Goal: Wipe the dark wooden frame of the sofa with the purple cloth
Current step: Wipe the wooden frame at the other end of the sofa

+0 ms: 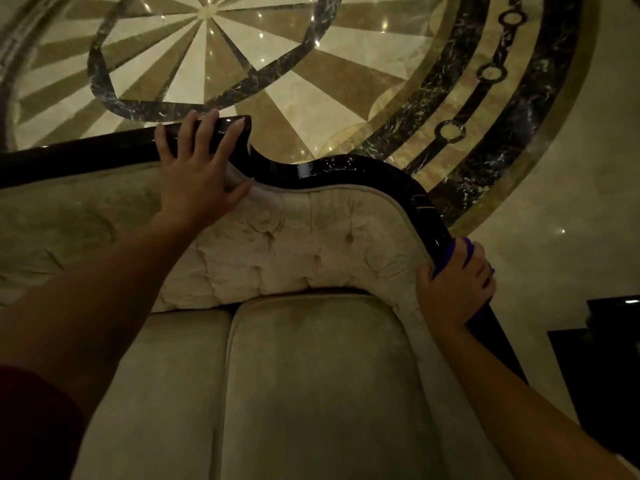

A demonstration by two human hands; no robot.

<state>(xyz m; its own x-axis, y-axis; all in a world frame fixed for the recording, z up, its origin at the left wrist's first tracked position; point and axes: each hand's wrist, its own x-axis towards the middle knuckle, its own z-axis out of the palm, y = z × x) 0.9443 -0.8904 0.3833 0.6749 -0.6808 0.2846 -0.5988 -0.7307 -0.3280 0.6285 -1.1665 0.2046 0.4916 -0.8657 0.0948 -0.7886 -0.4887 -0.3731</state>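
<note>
The sofa's dark glossy wooden frame (346,169) curves along the top of the tufted beige backrest and drops down the right side. My right hand (457,285) is wrapped around the frame's right descending part, with the purple cloth (468,245) pressed between palm and wood; only small bits of cloth show above and below the fingers. My left hand (199,168) rests on the raised left section of the frame, fingers spread over the top edge and thumb on the upholstery.
Beige seat cushions (311,375) lie below my arms. Behind the sofa is a polished marble floor (277,64) with a round dark-and-tan pattern. A dark piece of furniture (602,358) stands at the right edge.
</note>
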